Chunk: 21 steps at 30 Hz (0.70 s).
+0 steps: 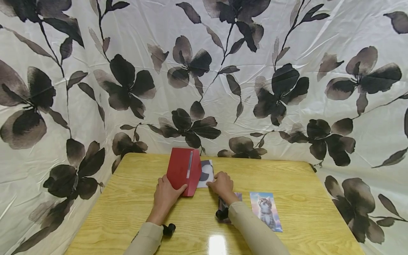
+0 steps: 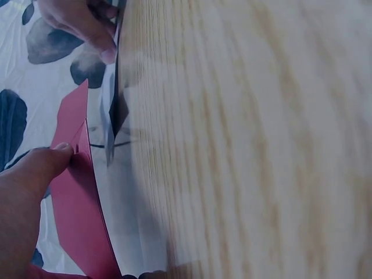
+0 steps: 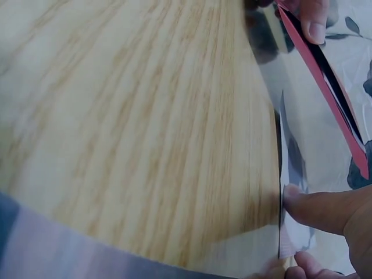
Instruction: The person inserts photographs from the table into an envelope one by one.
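My left hand (image 1: 166, 193) holds a red envelope (image 1: 179, 164) by its near edge, with the thumb on its face. The envelope's flap stands out to the right, and a pale strip shows along the opening. Just right of it, my right hand (image 1: 223, 184) pinches a white-and-grey picture card (image 1: 207, 173) at its right edge. The flap overlaps the card's left side in the head view. From the right wrist, the thumb presses on the card (image 3: 293, 224), while the envelope (image 3: 325, 81) is raised above the table, apart from it.
A kitten picture card (image 1: 265, 211) lies on the wooden table (image 1: 127, 202) to the right. Another card (image 1: 238, 196) is partly hidden under my right wrist. Black wrist cameras sit on both wrists. A flower-patterned cloth (image 1: 229, 106) hangs behind the table.
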Each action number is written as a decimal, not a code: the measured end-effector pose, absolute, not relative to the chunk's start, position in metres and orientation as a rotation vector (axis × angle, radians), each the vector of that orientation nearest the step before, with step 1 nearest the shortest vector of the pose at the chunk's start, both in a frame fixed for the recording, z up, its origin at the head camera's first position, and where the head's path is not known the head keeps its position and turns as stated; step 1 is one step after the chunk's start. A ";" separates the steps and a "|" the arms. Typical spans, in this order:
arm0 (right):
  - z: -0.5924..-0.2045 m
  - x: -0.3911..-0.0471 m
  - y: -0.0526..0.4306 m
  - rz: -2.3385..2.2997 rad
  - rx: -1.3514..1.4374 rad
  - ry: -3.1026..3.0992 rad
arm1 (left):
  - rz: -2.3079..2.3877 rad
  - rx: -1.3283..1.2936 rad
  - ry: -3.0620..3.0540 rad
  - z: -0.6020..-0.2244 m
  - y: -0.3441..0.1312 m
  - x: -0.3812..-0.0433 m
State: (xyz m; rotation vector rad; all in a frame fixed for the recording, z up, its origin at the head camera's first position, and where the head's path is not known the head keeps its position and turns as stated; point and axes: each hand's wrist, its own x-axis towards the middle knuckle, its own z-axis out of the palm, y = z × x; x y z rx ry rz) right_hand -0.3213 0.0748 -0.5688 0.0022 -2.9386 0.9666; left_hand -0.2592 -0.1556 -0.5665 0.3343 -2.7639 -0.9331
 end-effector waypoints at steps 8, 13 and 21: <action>-0.570 -0.317 0.075 1.017 -0.014 -2.878 | -0.930 0.333 -2.768 -0.567 -0.155 -0.259; -0.573 -0.314 0.075 1.067 -0.014 -2.839 | -0.928 0.327 -2.767 -0.566 -0.155 -0.258; -0.578 -0.313 0.071 1.122 -0.022 -2.795 | -0.916 0.327 -2.764 -0.566 -0.155 -0.258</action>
